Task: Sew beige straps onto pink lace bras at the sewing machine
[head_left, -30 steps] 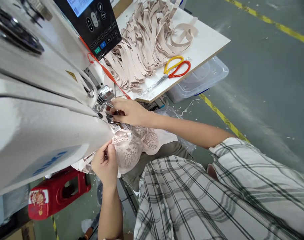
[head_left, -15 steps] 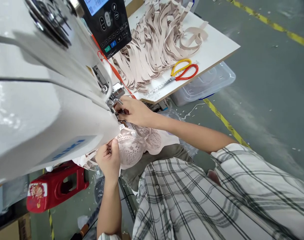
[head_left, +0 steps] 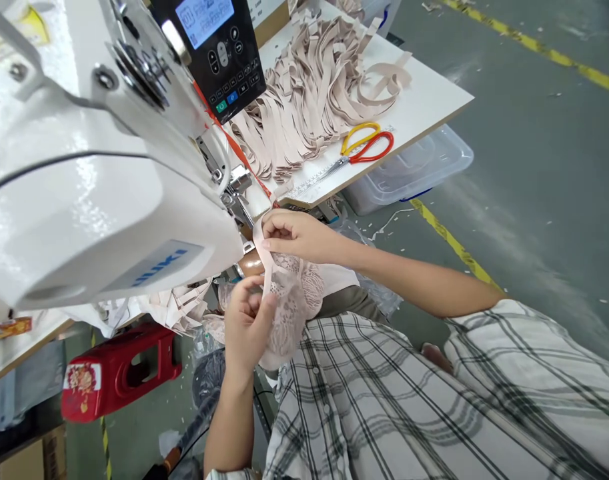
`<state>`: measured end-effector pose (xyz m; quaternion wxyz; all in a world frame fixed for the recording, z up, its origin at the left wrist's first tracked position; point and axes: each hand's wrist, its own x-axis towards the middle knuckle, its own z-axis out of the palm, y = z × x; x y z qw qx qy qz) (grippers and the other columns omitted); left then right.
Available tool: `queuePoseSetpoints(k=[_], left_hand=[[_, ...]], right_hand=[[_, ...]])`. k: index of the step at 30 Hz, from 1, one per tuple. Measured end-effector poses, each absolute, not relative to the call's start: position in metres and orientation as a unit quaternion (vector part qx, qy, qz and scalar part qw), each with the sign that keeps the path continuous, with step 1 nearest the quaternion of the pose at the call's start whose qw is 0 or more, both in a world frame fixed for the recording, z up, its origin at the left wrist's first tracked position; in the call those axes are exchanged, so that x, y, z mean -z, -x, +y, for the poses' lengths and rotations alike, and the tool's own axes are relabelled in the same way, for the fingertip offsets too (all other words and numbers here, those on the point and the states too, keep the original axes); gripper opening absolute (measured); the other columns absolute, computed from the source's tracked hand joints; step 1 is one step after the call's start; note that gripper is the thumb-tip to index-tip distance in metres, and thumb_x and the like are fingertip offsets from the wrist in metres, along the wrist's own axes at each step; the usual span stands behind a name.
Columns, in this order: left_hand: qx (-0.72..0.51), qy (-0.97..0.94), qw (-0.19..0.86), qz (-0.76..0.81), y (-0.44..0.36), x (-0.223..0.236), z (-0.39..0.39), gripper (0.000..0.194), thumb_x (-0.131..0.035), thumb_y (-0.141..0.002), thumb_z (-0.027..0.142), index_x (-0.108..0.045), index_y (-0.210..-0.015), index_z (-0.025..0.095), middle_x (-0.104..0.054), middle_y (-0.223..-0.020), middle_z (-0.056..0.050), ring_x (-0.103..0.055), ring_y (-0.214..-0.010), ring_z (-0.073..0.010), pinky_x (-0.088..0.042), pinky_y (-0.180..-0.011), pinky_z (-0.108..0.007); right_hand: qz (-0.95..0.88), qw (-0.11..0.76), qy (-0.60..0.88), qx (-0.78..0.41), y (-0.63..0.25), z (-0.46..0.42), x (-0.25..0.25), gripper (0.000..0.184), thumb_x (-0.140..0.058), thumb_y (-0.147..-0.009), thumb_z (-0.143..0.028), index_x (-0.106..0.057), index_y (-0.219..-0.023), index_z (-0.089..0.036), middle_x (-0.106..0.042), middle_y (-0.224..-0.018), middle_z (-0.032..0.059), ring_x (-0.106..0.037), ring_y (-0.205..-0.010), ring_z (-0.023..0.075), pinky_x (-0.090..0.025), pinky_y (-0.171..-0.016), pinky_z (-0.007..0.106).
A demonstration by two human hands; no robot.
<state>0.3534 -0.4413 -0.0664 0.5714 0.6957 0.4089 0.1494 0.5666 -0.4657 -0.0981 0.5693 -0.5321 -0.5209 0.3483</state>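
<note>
A pale pink lace bra [head_left: 288, 320] hangs in front of the sewing machine head [head_left: 99, 220], its cups over my lap. My right hand [head_left: 307, 235] pinches a pale strap [head_left: 259, 235] at the bra's upper edge, just beside the needle area [head_left: 239, 193]. Lower down, my left hand [head_left: 248, 327] grips the same strap and bra edge between thumb and fingers. Both hands are closed, and the bra is clear of the presser foot. The strap's free end curls up toward a light band near the table corner.
A pile of beige straps [head_left: 314, 87] lies on the white side table [head_left: 429, 100] with red-and-yellow-handled scissors [head_left: 361, 147]. The control panel [head_left: 219, 60] stands above. A clear plastic bin [head_left: 424, 167] is below the table; a red stool [head_left: 119, 373] stands at lower left.
Both hands have drawn the bra away from the needle area, toward my body. The strap now shows stretched between them. My view has shifted slightly, showing more of the machine.
</note>
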Motion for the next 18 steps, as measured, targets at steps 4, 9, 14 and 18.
queuePoseSetpoints(k=[4, 9, 14, 18], left_hand=[[-0.053, -0.631, 0.710, 0.309, -0.357, 0.073, -0.457, 0.043, -0.067, -0.084, 0.054, -0.074, -0.107, 0.018, -0.071, -0.083, -0.006, -0.066, -0.076, -0.0199, -0.052, -0.070, -0.031], [-0.027, -0.608, 0.744, 0.276, -0.365, 0.076, -0.475, 0.063, -0.063, -0.079, 0.068, -0.076, -0.110, 0.015, -0.071, -0.078, -0.010, -0.064, -0.067, -0.0221, -0.051, -0.062, -0.033], [-0.143, -0.805, 0.515, 0.259, -0.371, 0.058, -0.478, 0.035, -0.060, -0.090, 0.048, -0.077, -0.095, 0.019, -0.073, -0.079, -0.006, -0.064, -0.070, -0.0183, -0.048, -0.065, -0.028], [-0.310, -0.906, 0.159, 0.240, -0.362, 0.057, -0.471, 0.020, -0.061, -0.087, 0.031, -0.075, -0.079, 0.020, -0.060, -0.055, 0.000, -0.053, -0.053, -0.0129, -0.035, -0.054, -0.025]], right_hand=[[-0.532, 0.556, 0.494, -0.405, -0.568, -0.494, 0.070, 0.013, -0.061, -0.089, -0.028, -0.057, -0.082, -0.017, -0.057, -0.085, 0.0000, -0.049, -0.074, 0.0104, -0.041, -0.069, 0.026], [-0.545, 0.565, 0.482, -0.390, -0.572, -0.520, 0.041, 0.012, -0.061, -0.090, -0.026, -0.057, -0.084, -0.017, -0.057, -0.084, -0.0004, -0.049, -0.073, 0.0097, -0.042, -0.067, 0.024], [-0.544, 0.600, 0.510, -0.289, -0.561, -0.560, 0.036, 0.013, -0.060, -0.093, -0.030, -0.063, -0.090, -0.019, -0.067, -0.098, 0.0051, -0.062, -0.087, 0.0141, -0.051, -0.075, 0.027], [-0.677, 0.566, 0.447, -0.148, -0.537, -0.598, 0.055, 0.016, -0.056, -0.096, -0.023, -0.070, -0.102, -0.022, -0.074, -0.095, 0.0061, -0.070, -0.093, 0.0154, -0.055, -0.081, 0.025]])
